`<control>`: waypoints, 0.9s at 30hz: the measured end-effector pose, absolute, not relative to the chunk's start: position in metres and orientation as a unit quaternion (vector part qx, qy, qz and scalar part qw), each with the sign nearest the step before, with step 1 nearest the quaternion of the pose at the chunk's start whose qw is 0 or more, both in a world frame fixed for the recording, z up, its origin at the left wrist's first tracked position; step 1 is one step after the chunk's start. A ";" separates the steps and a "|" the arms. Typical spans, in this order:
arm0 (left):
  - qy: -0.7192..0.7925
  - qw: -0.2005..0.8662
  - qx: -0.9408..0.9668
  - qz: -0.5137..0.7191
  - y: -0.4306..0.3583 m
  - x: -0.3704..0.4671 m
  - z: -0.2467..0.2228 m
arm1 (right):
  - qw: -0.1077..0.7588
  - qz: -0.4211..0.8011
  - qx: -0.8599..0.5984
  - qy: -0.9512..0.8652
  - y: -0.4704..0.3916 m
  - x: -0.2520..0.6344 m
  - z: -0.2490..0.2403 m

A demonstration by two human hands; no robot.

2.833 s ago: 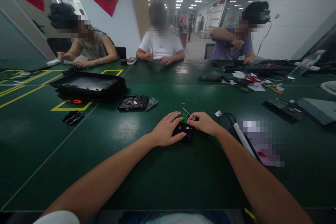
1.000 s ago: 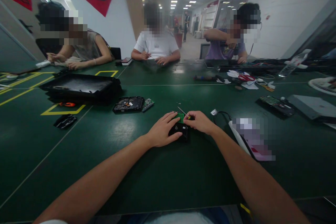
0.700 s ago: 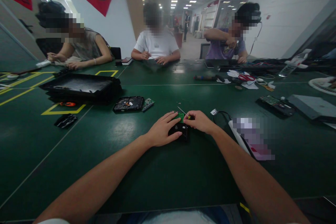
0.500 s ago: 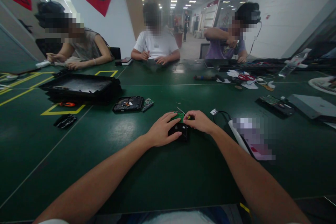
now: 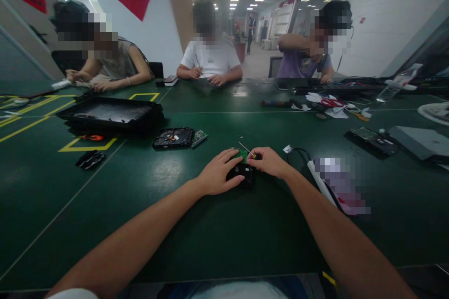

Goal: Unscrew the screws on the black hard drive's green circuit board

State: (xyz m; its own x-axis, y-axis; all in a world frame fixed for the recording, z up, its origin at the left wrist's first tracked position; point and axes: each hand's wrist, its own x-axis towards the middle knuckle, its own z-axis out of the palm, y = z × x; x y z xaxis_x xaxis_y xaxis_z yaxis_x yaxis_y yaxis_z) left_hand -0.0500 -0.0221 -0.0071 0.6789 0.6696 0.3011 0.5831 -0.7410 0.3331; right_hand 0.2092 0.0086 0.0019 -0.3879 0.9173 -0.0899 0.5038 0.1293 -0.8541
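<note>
A black hard drive [image 5: 245,175] with a green circuit board [image 5: 243,154] lies on the table in front of me. My left hand [image 5: 220,173] grips it from the left, fingers over the board and thumb across the black casing. Between the fingertips of my right hand [image 5: 268,162] is a small screwdriver [image 5: 247,149] with a dark and yellow handle. Its thin shaft slants up and left, above the board, pointing away from me. Part of the handle is hidden by my fingers.
An opened hard drive [image 5: 173,138] and a loose circuit board [image 5: 199,138] lie left of centre, beside stacked black trays [image 5: 108,114]. A phone-like object [image 5: 338,187], blurred out, rests right of my forearm. Another drive [image 5: 372,141] lies farther right. Three people sit opposite.
The whole view has shifted slightly to the right. My hands, the hard drive and the screwdriver keep nearly the same positions relative to each other.
</note>
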 end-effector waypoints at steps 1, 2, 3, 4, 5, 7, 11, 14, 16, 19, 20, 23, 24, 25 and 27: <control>0.344 0.106 0.910 0.208 -0.022 -0.050 -0.007 | 0.240 0.434 -0.500 -0.710 0.009 0.209 0.002; 0.343 0.107 0.910 0.208 -0.022 -0.050 -0.007 | 0.241 0.436 -0.502 -0.707 0.008 0.209 0.002; 0.344 0.108 0.910 0.206 -0.022 -0.050 -0.006 | 0.242 0.437 -0.503 -0.705 0.008 0.209 0.002; 0.345 0.108 0.910 0.205 -0.023 -0.050 -0.006 | 0.243 0.438 -0.503 -0.704 0.008 0.209 0.003; 0.346 0.108 0.910 0.203 -0.023 -0.050 -0.005 | 0.244 0.439 -0.502 -0.704 0.008 0.209 0.003; 0.348 0.109 0.909 0.202 -0.023 -0.050 -0.005 | 0.246 0.441 -0.500 -0.703 0.007 0.209 0.003; 0.344 0.111 0.910 0.205 -0.022 -0.051 -0.005 | 0.294 0.426 -0.515 -0.683 0.010 0.207 -0.002; 0.345 0.108 0.910 0.203 -0.022 -0.052 -0.006 | 0.388 0.391 -0.549 -0.629 0.015 0.204 -0.011; 0.347 0.106 0.911 0.198 -0.022 -0.052 -0.006 | 0.467 0.363 -0.568 -0.572 0.020 0.203 -0.019; 0.348 0.104 0.912 0.192 -0.022 -0.052 -0.005 | 0.533 0.335 -0.577 -0.521 0.026 0.203 -0.029; 0.348 0.104 0.912 0.192 -0.023 -0.052 -0.005 | 0.543 0.329 -0.577 -0.513 0.027 0.204 -0.031; 0.347 0.107 0.911 0.197 -0.024 -0.052 -0.004 | 0.564 0.312 -0.581 -0.497 0.028 0.209 -0.033; 0.346 0.107 0.910 0.199 -0.024 -0.052 -0.004 | 0.570 0.306 -0.582 -0.492 0.027 0.210 -0.034; 0.345 0.107 0.910 0.201 -0.024 -0.052 -0.004 | 0.575 0.302 -0.584 -0.488 0.027 0.212 -0.034; 0.343 0.105 0.911 0.205 -0.023 -0.052 -0.005 | 0.583 0.293 -0.587 -0.480 0.026 0.215 -0.034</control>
State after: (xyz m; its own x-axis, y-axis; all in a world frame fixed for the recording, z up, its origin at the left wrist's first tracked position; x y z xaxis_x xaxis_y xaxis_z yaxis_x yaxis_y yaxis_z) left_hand -0.0519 -0.0234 -0.0051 0.6810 0.6675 0.3012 0.5816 -0.7429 0.3313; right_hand 0.2147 0.0257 -0.0337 0.3688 0.9042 0.2156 0.2215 0.1398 -0.9651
